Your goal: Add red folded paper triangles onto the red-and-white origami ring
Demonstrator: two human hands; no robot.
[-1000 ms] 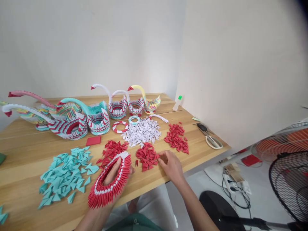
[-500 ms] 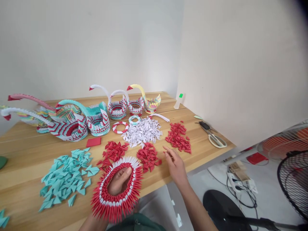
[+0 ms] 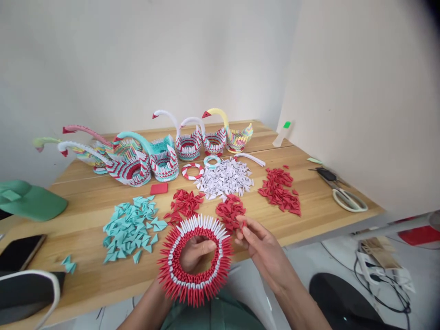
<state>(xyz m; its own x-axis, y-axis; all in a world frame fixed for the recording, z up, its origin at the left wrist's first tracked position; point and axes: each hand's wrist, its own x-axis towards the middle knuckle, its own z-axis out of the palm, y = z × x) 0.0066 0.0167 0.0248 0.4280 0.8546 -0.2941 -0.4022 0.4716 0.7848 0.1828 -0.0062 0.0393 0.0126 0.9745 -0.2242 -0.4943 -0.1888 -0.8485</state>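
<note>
- Left hand (image 3: 195, 253) grips the origami ring (image 3: 195, 278) over the bench (image 3: 85, 229) edge.
- Right hand (image 3: 263, 243) pinches a red paper triangle (image 3: 244, 225).
- Red outer row (image 3: 195, 295) looks mostly done; far white tips (image 3: 202, 222) left uncovered.

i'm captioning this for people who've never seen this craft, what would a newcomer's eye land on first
Probably the spiky red-and-white ring in the left hand, front and centre, beside the right hand pinching a small red piece. Next, the swan-shaped figures with curved necks, towards the back of the table, then the teal pile left of the ring.
</note>
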